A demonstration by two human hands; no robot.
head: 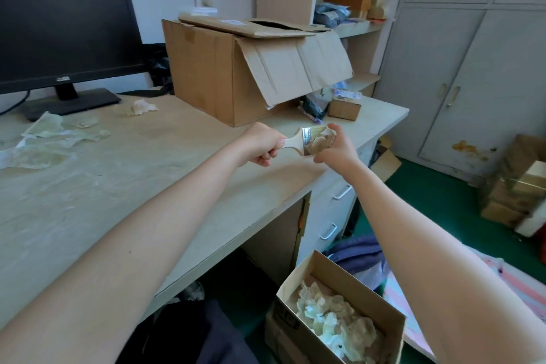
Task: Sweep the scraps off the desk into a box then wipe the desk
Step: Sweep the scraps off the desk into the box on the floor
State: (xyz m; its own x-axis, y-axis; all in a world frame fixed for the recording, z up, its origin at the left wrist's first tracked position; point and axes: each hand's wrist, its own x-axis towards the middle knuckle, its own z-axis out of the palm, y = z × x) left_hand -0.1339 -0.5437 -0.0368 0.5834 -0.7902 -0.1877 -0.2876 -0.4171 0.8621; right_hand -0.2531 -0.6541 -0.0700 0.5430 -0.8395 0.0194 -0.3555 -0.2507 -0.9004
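Wooden brush (299,142), left hand (261,145) gripping, right hand (338,152) pinching scrap (320,144); logo (63,78) unreadable.

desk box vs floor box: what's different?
Place: the desk box sits on the desk; the floor box stands on the floor beside it. Size: desk box looks far bigger than floor box. State: desk box's flaps half cover its top, one hanging down; floor box is open, holding crumpled scraps. Both are brown cardboard.

Single head-worn wide-angle view, looking forward and down, close over the desk (147,186) edge
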